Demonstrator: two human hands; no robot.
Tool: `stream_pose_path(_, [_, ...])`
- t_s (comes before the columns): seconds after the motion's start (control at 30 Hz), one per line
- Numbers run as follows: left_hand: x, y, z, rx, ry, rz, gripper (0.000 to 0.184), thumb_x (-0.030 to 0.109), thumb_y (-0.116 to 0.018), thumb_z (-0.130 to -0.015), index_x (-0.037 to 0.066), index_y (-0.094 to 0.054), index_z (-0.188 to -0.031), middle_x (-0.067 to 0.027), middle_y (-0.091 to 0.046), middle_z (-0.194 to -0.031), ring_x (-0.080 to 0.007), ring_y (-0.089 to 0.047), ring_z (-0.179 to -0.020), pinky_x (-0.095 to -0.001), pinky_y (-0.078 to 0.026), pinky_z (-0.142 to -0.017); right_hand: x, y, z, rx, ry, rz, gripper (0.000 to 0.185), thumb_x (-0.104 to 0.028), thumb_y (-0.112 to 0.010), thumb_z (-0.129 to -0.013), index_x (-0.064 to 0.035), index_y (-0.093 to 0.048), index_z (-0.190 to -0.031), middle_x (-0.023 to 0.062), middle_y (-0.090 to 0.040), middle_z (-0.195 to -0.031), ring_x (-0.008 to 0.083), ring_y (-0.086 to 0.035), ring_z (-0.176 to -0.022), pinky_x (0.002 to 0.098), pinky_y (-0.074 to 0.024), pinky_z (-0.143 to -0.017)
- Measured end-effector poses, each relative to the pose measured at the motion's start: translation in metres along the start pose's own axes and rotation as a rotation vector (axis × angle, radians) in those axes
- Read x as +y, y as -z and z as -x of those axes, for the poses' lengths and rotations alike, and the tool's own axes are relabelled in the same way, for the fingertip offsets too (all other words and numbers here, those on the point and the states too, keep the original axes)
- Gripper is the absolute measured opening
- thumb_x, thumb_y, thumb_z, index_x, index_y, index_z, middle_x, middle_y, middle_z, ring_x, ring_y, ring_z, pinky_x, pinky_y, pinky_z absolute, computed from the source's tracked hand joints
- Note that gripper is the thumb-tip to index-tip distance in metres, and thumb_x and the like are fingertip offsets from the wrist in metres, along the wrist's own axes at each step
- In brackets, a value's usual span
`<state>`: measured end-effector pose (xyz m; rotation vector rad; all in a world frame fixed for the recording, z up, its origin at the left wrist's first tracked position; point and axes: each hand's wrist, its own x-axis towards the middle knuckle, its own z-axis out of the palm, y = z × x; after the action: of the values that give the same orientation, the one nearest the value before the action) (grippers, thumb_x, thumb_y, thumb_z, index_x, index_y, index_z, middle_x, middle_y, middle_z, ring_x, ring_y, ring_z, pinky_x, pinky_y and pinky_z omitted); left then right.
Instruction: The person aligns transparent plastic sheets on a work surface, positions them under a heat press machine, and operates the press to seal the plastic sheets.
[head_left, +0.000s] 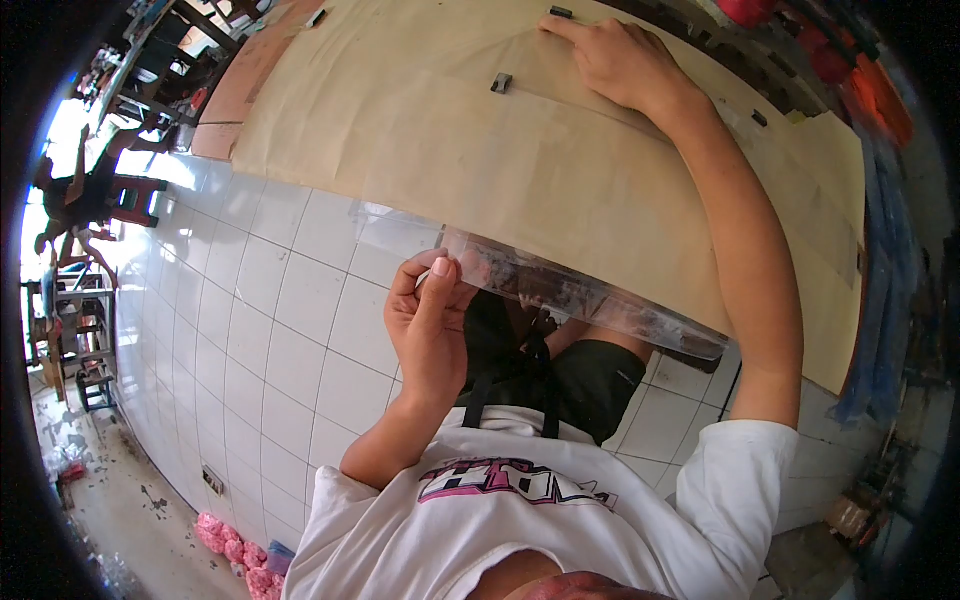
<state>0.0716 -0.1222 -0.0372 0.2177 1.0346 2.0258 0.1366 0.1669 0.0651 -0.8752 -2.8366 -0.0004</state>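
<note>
Brown paper (400,120) covers the table before me. A clear plastic sheet (600,300) hangs over its near edge. At that edge, my left hand (432,310) pinches the sheet's border between thumb and fingers. My right hand (625,65) reaches across to the far side and lies on the surface, its index finger stretched out beside a small black block (560,12). Another black block (501,83) sits on the paper left of my right hand, and a third (759,118) is to the right of my forearm.
Blue plastic strips (875,290) hang at the table's right end. A red stool (137,200) and dark metal frames stand at the left, beyond the white tiled floor (290,300). Pink bundles (235,545) lie at the lower left.
</note>
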Motion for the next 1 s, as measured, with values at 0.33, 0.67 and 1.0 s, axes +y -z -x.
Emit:
stream_pose_path(0.33, [-0.002,0.001,-0.001,0.042,-0.07,-0.093,0.017,0.012,-0.06,-0.096,0.001,-0.057,-0.11,-0.0086,-0.067,-0.093,-0.0188,-0.068,-0.09,-0.0366,-0.056,-0.086,0.018,-0.026,-0.008,0.004,-0.021,-0.069,0.052,-0.01,-0.041,-0.086,-0.0227,-0.054,-0.135,0.0208,-0.068,-0.099,0.0398,-0.066,-0.091,0.0496,-0.0525,-0.083])
stream_pose_path(0.67, [-0.004,0.006,-0.001,0.061,-0.118,-0.224,0.02,0.01,-0.059,-0.097,-0.001,-0.055,-0.113,-0.009,-0.066,-0.094,-0.0205,-0.067,-0.091,-0.0369,-0.057,-0.085,0.019,-0.027,-0.007,0.024,-0.032,-0.016,0.054,-0.008,-0.04,-0.085,-0.0254,-0.055,-0.134,0.0214,-0.068,-0.102,0.0399,-0.066,-0.094,0.0491,-0.0516,-0.087])
stream_pose_path(1.0, [-0.001,0.002,-0.002,0.051,-0.126,-0.236,0.02,0.009,-0.059,-0.097,-0.001,-0.054,-0.113,-0.0072,-0.064,-0.087,-0.0217,-0.068,-0.09,-0.0395,-0.057,-0.088,0.016,-0.022,-0.004,0.013,-0.04,-0.068,0.038,-0.02,-0.041,-0.094,-0.0259,-0.057,-0.129,0.0208,-0.068,-0.104,0.04,-0.066,-0.1,0.051,-0.0517,-0.088])
